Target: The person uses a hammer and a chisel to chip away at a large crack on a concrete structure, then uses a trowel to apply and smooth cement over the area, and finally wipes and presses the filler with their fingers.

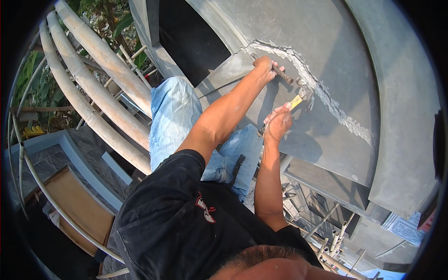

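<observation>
My left hand (264, 66) is closed around a short rusty steel rod (283, 75), perhaps a chisel made from ribbed bar. One end of the rod sticks out toward the hammer; its other end is hidden by the hand, close to a rough groove (303, 71) chipped across the grey plastered wall (317, 28). Below and to the right, my right hand (278, 122) grips a hammer (297, 101) with a yellow handle. Its dusty head is beside the groove, just off the rod's free end.
Thick bamboo poles (95, 77) run along the left side, over a drop with a brown wooden panel (70, 203) lower down. A dark opening (193, 39) lies beyond my left arm. More bamboo scaffolding (333, 242) stands at lower right, and a curved ledge (401, 93) borders the wall.
</observation>
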{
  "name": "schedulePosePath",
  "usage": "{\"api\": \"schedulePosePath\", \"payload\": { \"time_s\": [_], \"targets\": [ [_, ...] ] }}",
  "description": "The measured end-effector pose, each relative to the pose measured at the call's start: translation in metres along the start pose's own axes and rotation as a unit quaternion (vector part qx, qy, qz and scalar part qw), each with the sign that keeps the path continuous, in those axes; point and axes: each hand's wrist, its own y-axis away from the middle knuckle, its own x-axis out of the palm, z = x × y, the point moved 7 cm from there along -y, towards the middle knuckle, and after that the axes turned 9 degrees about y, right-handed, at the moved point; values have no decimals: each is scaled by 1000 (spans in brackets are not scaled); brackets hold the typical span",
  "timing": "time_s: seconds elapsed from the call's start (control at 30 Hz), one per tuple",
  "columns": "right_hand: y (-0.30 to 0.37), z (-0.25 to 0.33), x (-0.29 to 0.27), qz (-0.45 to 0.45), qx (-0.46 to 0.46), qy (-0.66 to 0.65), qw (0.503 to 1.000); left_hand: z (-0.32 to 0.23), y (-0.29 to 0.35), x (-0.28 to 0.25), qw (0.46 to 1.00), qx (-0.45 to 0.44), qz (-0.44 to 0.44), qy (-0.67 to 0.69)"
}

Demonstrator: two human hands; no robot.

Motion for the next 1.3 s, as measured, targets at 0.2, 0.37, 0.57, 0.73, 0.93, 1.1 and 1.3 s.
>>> {"api": "schedulePosePath", "payload": {
  "time_s": [0.2, 0.37, 0.57, 0.73, 0.93, 1.1, 1.3],
  "targets": [
    [0, -4, -1, 5, 16, 14, 1000, 5, -4, -3, 1000, 6, 2, -18],
    [2, -11, 1, 9, 41, 3, 999, -2, -10, -6, 1000, 24, -15, -11],
    [3, -11, 5, 21, 73, 23, 997, -10, 2, 0, 1000, 25, -11, -2],
    [7, -13, -9, 4, 62, -4, 998, -12, 28, -10, 998, 21, 21, -54],
    [20, -23, -10, 56, 37, 42, 997, -22, 39, -35, 987, 62, 43, -145],
    [27, -19, -10, 45, 39, 81, 995, -23, 38, -45, 984, 53, 86, -144],
    [22, -33, -23, 49, -18, 231, 972, -61, 31, -63, 937, 174, 17, -301]
  ]
}}
